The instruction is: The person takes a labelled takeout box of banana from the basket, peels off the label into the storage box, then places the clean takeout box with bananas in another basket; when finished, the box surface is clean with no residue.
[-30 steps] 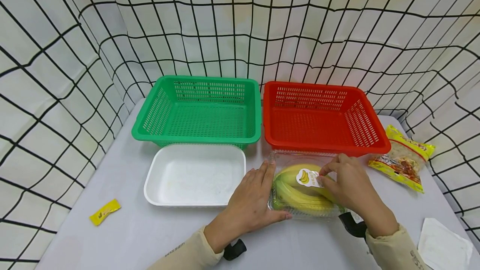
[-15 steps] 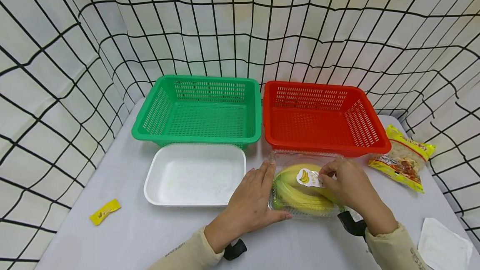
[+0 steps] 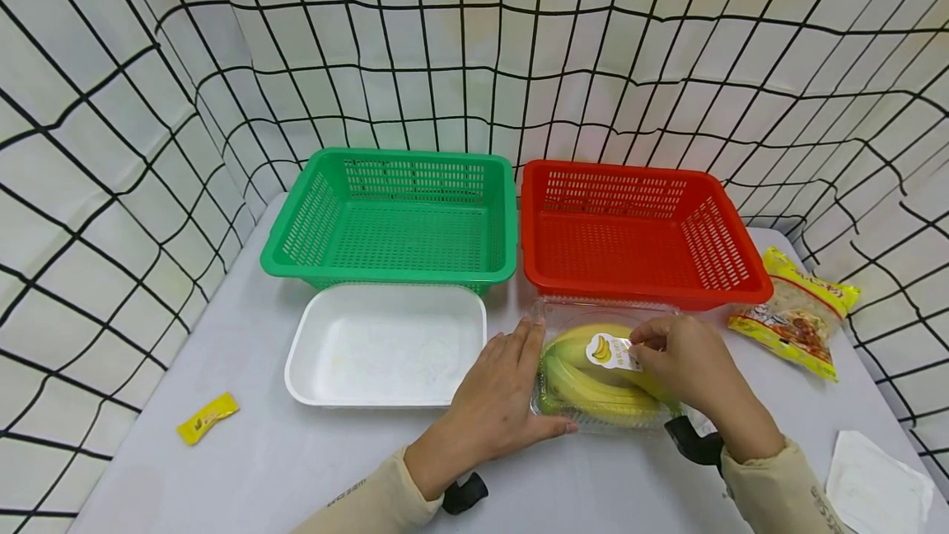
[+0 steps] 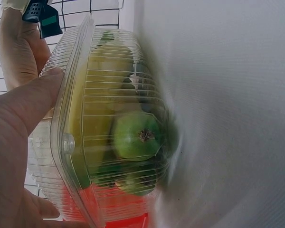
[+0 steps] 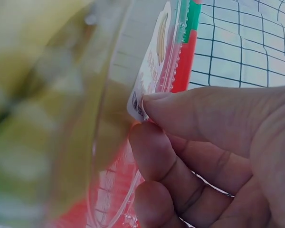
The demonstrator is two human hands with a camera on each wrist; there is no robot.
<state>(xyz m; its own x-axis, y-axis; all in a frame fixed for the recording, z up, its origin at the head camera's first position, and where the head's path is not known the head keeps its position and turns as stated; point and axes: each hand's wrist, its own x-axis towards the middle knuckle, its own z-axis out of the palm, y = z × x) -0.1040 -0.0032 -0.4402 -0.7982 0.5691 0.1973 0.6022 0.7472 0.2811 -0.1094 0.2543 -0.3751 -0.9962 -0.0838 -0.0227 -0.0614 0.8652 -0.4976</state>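
A clear plastic clamshell box [image 3: 552, 311] lies on the table with yellow-green bananas [image 3: 593, 390] inside. On its lid is a white sticker [image 3: 610, 350] with a banana picture. My left hand [image 3: 498, 394] steadies the box's left end, fingers straight along that side and thumb stretched along the near edge. In the left wrist view, its thumb rests against the lid rim. My right hand [image 3: 693, 365] is over the box's right half, pinching the sticker's right end between thumb and forefinger. The right wrist view shows the thumb [image 5: 180, 109] on the sticker's corner.
Green [image 3: 415, 237] and red baskets [image 3: 615, 229] stand behind the box. A white tray [image 3: 385, 348] sits to its left. A yellow packet [image 3: 208, 419] lies far left; a yellow food bag [image 3: 801, 311] and white sheet [image 3: 875, 480] lie right. Black wire mesh [image 3: 463, 64] encloses the table.
My right hand has shifted very slightly, its fingers curling a little closer at the sticker's right end. My left hand and the box have not moved.
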